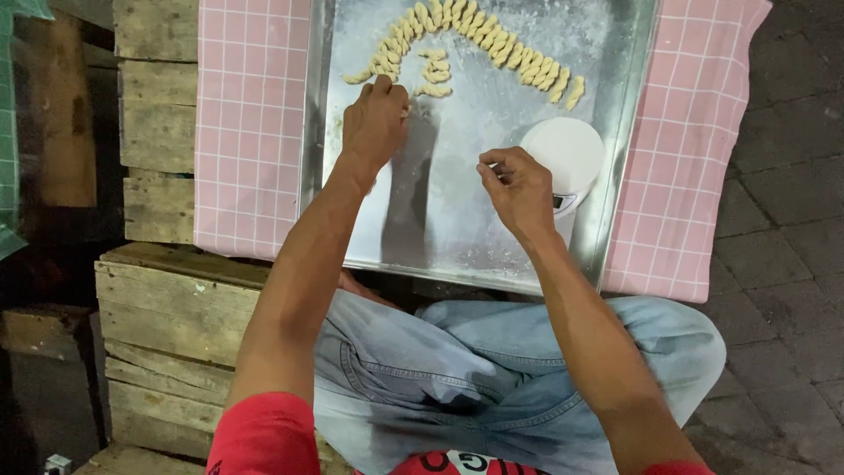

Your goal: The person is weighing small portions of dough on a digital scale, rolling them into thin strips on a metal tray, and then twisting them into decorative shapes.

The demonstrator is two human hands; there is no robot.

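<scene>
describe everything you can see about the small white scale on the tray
The small white scale has a round, flat, matte white platform, plastic by the look, on a white base with a small dark display facing the person. It stands upright at the right side of the floured metal tray, near its rim. Nothing lies on the platform. The right hand hovers at its left edge, partly covering the base; contact cannot be told.

Small dark display window (557,202) on the white round-topped kitchen scale (570,158), right side of the floured metal tray (457,176)
</scene>
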